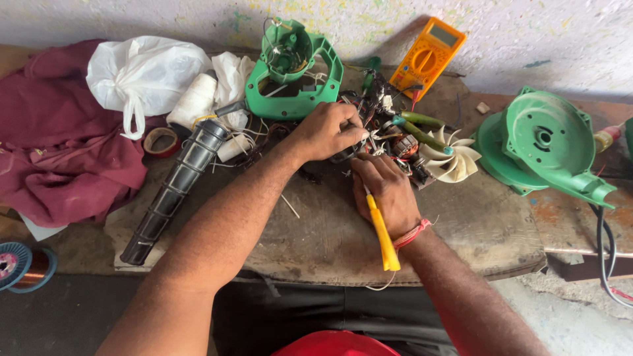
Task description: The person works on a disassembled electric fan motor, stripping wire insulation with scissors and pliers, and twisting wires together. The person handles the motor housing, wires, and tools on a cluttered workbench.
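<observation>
Wall: a pale, paint-flecked wall runs behind the work.
Counter: worn, stained and brown, crowded along its far edge.
Left hand: fingers curled shut, pinching wires at the top of the motor.
Right hand: closed around a yellow-handled tool, whose handle points back towards the person; its tip is hidden under the fingers, against the motor.
Motor: a bare core with tangled wires, lying near the middle of the counter between and just beyond the two hands.
Fan: white and bladed, fixed at the motor's right end.
Wrist: a red thread band circles the right one.
Green shell: an open casing half, standing behind the left hand.
Green housing: round, lying well to the right of the fan.
Meter: orange, leaning against the wall.
Black nozzle: ribbed and long, lying left of the left arm.
Cloth: maroon, heaped far left, with a white bag on it.
Tape roll: beside the bag.
</observation>
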